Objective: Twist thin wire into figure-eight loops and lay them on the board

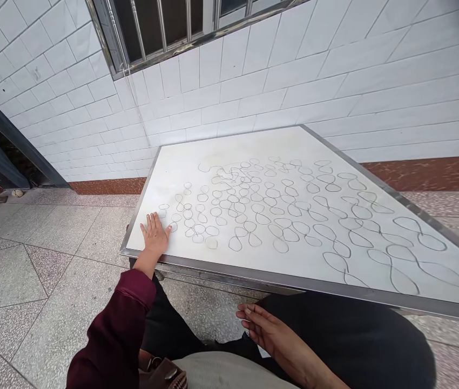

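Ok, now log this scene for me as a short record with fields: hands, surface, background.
Left hand: palm down, fingers spread, on the white tabletop near its left corner; maroon sleeve
Right hand: fingers partly curled, off the tabletop, by its near edge; whether it holds anything small is unclear
Surface: white tabletop with a metal rim, covered across much of its area by dark looped lines
Background: white tiled wall, barred window
Floor: speckled, with dark seams
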{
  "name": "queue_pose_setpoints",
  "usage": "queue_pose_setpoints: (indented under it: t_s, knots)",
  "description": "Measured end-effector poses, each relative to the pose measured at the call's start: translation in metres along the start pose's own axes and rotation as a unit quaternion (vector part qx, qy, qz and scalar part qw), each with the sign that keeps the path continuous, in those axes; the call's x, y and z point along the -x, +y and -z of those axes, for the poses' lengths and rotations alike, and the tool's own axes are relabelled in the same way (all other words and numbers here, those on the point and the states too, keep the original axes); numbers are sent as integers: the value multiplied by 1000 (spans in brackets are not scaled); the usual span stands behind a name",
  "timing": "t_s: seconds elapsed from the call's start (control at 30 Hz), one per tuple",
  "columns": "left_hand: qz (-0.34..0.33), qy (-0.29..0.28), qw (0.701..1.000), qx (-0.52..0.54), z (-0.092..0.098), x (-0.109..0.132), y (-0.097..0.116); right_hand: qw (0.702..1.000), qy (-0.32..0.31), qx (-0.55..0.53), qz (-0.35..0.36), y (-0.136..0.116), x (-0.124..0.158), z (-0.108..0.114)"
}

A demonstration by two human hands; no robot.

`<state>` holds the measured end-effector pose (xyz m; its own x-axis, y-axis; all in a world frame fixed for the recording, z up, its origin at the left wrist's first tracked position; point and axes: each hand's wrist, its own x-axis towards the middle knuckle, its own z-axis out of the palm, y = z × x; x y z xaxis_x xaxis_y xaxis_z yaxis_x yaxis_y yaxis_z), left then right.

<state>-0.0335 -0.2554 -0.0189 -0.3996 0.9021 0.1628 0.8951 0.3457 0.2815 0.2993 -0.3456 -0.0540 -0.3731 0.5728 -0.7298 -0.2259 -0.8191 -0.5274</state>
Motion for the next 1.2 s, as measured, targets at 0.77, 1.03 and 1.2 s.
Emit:
queue_pose_setpoints:
  t_s: [0.77, 1.03, 1.2]
  knots:
    - [-3, 106, 978, 181, -1, 0, -23, 1000, 15, -3, -6, 10, -9, 10]
    - [74, 270, 908, 311, 16, 38, -71, 981, 77, 131, 121, 6, -15, 37]
    - [83, 275, 866, 409, 47, 61, -35, 937, 159, 205, 233, -12, -12, 59]
